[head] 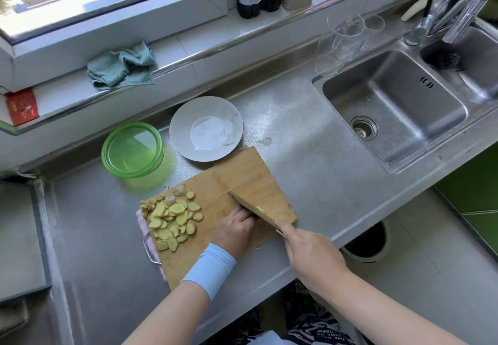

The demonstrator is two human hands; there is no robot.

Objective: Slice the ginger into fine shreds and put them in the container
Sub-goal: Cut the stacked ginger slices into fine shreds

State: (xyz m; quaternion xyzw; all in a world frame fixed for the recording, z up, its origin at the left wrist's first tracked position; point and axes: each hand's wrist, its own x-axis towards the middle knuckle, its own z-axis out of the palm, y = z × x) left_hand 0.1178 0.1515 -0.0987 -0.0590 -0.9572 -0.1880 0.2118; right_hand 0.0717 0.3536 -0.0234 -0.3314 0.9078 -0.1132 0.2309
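Observation:
A heap of yellow ginger slices [172,216] lies on the left part of the wooden cutting board [250,180], with two unsliced knobs [179,190] at its far edge. My right hand [307,253] grips the handle of a cleaver [252,207], whose blade stands edge-down on the board. My left hand [234,232] lies with curled fingers against the blade's left side, and what is under those fingers is hidden. A green round container [132,149] stands beyond the board to the left.
A grey plate [206,127] sits behind the board, touching its far edge. A steel sink [393,107] lies to the right, with glasses [345,34] at its back. A green cloth [121,65] lies on the window ledge. A bin [366,242] stands on the floor below the counter edge.

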